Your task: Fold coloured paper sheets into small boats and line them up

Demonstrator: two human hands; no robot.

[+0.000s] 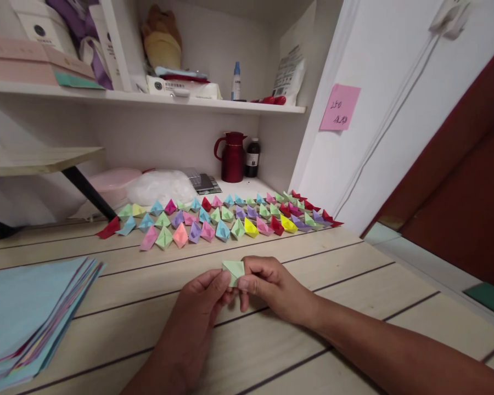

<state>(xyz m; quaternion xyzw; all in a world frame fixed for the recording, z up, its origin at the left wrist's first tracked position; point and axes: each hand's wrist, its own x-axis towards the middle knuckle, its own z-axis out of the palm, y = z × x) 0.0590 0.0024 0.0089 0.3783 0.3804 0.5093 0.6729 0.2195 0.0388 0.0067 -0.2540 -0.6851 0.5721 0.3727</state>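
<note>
A small folded piece of pale green paper (234, 270) is held up between my two hands, over the middle of the table. My left hand (208, 296) pinches its lower left side between thumb and fingers. On the right edge, the thumb and bent forefinger of my right hand (267, 282) grip the same paper. A diagonal fold line crosses its face. Beyond my hands, several rows of folded paper boats (196, 232) in many colours stand along the back of the table.
A stack of coloured paper sheets (28, 307), light blue on top, lies at the left. Behind the boats are a plastic bag (160, 187), a dark red jug (233, 158) and a dark bottle (252, 158). A wooden shelf on black legs (41, 159) stands back left.
</note>
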